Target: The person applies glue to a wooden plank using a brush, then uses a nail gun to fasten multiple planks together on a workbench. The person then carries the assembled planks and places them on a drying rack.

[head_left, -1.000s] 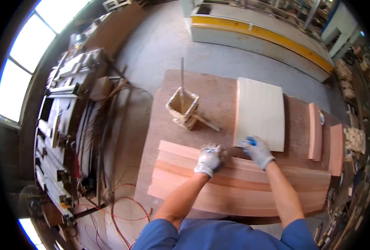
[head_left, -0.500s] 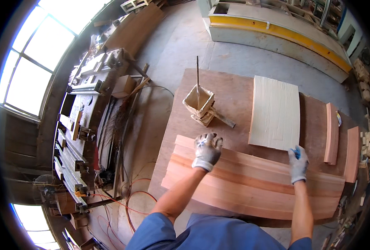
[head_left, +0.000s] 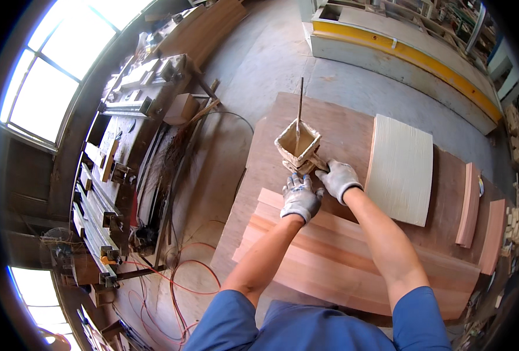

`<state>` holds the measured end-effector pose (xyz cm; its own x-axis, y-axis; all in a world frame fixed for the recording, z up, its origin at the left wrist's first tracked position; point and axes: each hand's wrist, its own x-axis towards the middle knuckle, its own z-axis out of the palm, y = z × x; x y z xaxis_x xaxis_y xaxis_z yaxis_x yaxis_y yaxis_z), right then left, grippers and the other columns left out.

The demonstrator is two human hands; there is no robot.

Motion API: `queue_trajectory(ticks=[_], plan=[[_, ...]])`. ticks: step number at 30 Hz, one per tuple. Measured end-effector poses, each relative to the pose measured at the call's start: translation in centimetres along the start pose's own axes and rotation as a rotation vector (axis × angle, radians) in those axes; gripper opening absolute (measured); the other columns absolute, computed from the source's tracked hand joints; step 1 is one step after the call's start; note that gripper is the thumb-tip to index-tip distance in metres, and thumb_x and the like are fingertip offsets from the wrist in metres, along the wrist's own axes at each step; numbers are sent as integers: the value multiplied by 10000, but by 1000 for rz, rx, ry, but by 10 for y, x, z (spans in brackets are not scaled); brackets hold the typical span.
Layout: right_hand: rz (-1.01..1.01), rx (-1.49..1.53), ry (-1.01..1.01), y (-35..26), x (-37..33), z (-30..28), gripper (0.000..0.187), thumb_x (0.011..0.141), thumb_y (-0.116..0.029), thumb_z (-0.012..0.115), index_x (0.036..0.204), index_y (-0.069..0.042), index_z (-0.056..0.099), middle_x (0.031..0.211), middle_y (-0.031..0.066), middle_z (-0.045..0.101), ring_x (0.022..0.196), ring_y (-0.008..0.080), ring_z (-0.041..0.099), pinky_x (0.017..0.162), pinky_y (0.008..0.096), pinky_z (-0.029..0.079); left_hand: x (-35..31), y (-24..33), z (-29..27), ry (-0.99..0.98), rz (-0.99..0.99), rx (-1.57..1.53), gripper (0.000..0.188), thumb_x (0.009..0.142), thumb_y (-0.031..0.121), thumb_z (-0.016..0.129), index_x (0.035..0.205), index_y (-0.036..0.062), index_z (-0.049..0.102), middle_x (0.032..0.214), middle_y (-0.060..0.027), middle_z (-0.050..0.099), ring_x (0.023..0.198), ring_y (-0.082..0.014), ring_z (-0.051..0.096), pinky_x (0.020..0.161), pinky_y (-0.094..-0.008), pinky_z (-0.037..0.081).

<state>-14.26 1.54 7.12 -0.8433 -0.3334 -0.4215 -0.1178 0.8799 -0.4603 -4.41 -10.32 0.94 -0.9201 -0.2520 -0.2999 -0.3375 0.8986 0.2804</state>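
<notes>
A square, crusted box (head_left: 297, 140) with a thin upright stick (head_left: 301, 99) in it stands on the brown board (head_left: 341, 126). My right hand (head_left: 339, 180), in a grey glove, has its fingers closed round the box's short wooden handle. Beside it, my gloved left hand (head_left: 301, 197) reaches to the near foot of the box with its fingers stretched out and apart; whether they touch it I cannot make out. Under my forearms lie several reddish wooden strips (head_left: 324, 257), side by side.
A pale, ridged stack of sheets (head_left: 401, 169) lies right of the box. Farther right are two curved wooden pieces (head_left: 468, 205). A cluttered workbench (head_left: 119, 140) stands at the left, with red hoses (head_left: 180, 281) on the floor. A yellow-edged machine bed (head_left: 406, 50) stands beyond the board.
My right hand has left the near edge of the pale stack, moved left and closed on the box's handle. My left hand has moved forward to the box's foot.
</notes>
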Motion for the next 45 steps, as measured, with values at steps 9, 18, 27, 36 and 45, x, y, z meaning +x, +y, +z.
queue_trajectory(ticks=[9, 18, 27, 36, 45], plan=[[-14, -82, 62, -3, -4, 31, 442, 1016, -457, 614, 1180, -48, 656, 1092, 254, 759, 1073, 445, 722, 941, 558, 561, 3, -8, 12, 51, -4, 22, 750, 978, 409, 582, 1553, -45, 417, 1617, -323, 411, 1522, -458, 377, 1208, -555, 343], [-69, -13, -87, -6, -13, 10, 561, 925, -463, 671, 1290, -37, 682, 1183, 259, 747, 1123, 407, 726, 1002, 507, 568, 28, -24, 35, 211, 153, -464, 525, 961, 277, 622, 1426, 40, 562, 1422, -253, 581, 1334, -433, 537, 1109, -535, 449], [327, 8, 806, 251, -142, 47, 635, 818, -463, 826, 1247, -23, 666, 1300, 271, 649, 1206, 436, 632, 1018, 526, 531, -18, -19, 22, 253, 308, -57, 608, 972, 375, 695, 1428, -8, 573, 1521, -286, 537, 1453, -464, 442, 1246, -574, 281], [651, -23, 231, 326, -158, -13, 598, 760, -404, 899, 1186, -45, 680, 1248, 216, 718, 1203, 391, 676, 1017, 484, 553, -132, 22, 62, 279, 446, -45, 694, 954, 335, 727, 1517, 5, 492, 1638, -310, 375, 1542, -496, 298, 1280, -605, 193], [531, 79, 318, 364, -153, -49, 722, 706, -458, 930, 1248, -85, 633, 1346, 191, 641, 1253, 368, 643, 1043, 471, 546, -137, 21, 78, 339, 388, 29, 754, 917, 365, 730, 1526, 5, 469, 1646, -298, 361, 1555, -490, 277, 1280, -631, 172]])
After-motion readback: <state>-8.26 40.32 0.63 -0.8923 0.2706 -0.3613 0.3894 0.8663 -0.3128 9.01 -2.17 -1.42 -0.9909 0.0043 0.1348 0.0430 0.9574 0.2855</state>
